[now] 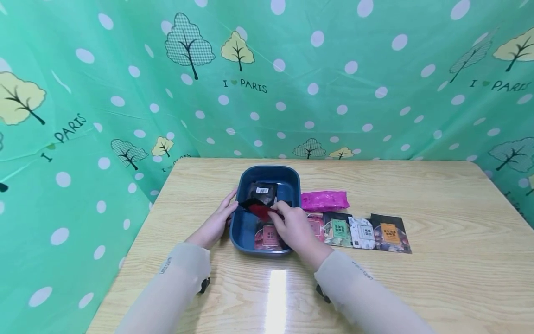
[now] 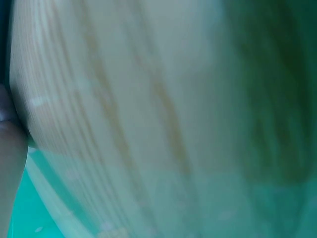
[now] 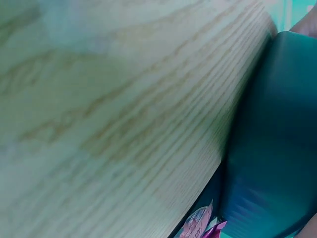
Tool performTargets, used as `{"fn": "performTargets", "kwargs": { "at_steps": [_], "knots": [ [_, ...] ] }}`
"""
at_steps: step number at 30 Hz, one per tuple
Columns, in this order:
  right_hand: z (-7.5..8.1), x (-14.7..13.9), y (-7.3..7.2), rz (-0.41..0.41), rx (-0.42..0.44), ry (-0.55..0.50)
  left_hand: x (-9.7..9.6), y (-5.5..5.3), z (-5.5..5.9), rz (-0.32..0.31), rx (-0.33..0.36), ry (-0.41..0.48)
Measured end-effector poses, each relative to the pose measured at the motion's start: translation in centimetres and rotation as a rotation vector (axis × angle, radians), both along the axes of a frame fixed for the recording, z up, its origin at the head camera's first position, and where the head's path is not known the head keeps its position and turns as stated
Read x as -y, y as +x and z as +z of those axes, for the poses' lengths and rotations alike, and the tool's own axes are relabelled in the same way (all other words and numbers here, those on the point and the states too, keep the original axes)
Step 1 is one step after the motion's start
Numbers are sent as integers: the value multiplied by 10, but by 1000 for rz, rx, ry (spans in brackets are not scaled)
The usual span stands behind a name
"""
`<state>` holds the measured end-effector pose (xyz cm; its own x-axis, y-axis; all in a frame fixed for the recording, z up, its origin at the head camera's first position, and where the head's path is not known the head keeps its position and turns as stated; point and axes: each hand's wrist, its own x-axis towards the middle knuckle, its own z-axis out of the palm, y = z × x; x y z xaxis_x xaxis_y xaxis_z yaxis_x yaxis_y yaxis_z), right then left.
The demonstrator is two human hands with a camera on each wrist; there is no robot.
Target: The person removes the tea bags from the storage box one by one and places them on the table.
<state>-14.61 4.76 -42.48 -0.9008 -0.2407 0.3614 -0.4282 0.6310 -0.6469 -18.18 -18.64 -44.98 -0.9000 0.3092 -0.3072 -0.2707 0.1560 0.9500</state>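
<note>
A dark blue plastic bin (image 1: 234,236) stands on the table in the head view. My left hand (image 1: 214,225) rests against its left side, fingers extended along the wall and rim. Over the bin, my right hand (image 1: 294,227) pinches the edge of a red and black pouch (image 1: 259,211), which is tilted across the opening. Inside the bin lie a black pouch with a white label (image 1: 262,191) and a dark pouch with a red label (image 1: 269,236). In the left wrist view, part of the left hand (image 2: 11,163) shows at the left edge.
Right of the bin lies a shiny magenta packet (image 1: 325,201). Below it is a row of flat pouches, with a green label (image 1: 339,229), a white front (image 1: 362,233) and an orange label (image 1: 390,234). A green curtain (image 1: 267,116) hangs behind the wooden table (image 1: 459,208).
</note>
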Motion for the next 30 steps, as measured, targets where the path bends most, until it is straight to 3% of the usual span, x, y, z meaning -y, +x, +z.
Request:
{"fn": "performTargets", "kwargs": {
  "at_steps": [9,17,25,30],
  "knots": [
    [6,-5,2,-85,9,-174,1,0,-1,-7,-6,13],
    [20,-20,3,-193,323,-454,1,0,-1,-13,-4,15],
    [23,-33,0,-279,456,-657,1,1,0,-12,-6,14],
    [22,-44,0,-296,517,-723,0,1,0,-6,-1,12]
  ]
}}
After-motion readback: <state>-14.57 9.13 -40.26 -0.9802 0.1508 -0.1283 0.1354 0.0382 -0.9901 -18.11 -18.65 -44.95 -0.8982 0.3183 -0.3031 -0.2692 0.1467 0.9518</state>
